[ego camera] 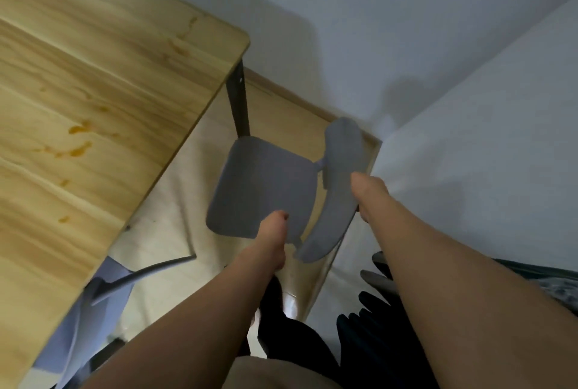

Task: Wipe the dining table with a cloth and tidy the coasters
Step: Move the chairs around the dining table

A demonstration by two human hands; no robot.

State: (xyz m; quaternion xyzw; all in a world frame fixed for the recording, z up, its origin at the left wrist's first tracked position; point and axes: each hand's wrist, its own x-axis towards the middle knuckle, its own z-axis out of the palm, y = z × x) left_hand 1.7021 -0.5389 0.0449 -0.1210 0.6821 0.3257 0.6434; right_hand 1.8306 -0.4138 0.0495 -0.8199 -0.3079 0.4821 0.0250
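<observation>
While both hands grasp the grey chair [266, 191], left hand [272, 238] at its seat and right hand [369, 194] apparently round the backrest, clearing access precedes wiping the stained table [93, 91] at left.

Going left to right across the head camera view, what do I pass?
Wooden table with orange stains → dark table leg → grey chair seat, held at its edge by the left hand → curved grey backrest, gripped by the right hand → white wall.
</observation>
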